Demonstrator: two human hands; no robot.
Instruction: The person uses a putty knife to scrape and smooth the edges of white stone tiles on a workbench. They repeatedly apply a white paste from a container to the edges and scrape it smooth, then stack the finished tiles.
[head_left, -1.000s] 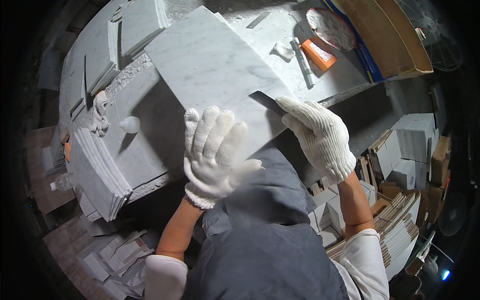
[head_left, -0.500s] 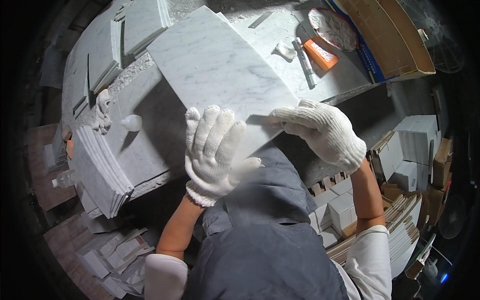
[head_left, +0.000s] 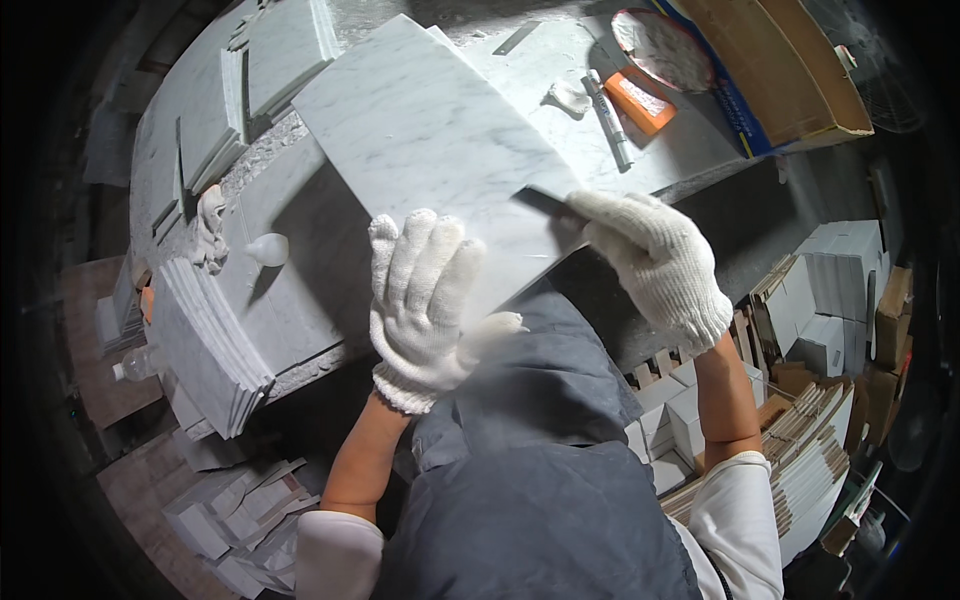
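Holding a dark flat blade (head_left: 545, 201) in a narrow grip, right hand (head_left: 655, 260) at right edge of the marble slab (head_left: 430, 115); blade lies over the slab's near part, though cannot tell whether its edge touches.

Left hand (head_left: 420, 305), gloved likewise, at the slab's near left edge: palm flat, fingers straight, thumb spread wide, nothing gripped.

Slab pale with grey veining, slantwise across the worktable (head_left: 285, 180), near end above the person's grey-clothed lap (head_left: 540, 380).

Left of slab: white rounded object (head_left: 267, 249); farther left, stack of thin tiles (head_left: 210, 345) leaning together.

Right of slab: crumpled white scrap (head_left: 568, 97), grey-white marker (head_left: 608, 122), orange box (head_left: 640, 100); farther right, long cardboard box (head_left: 775, 60).
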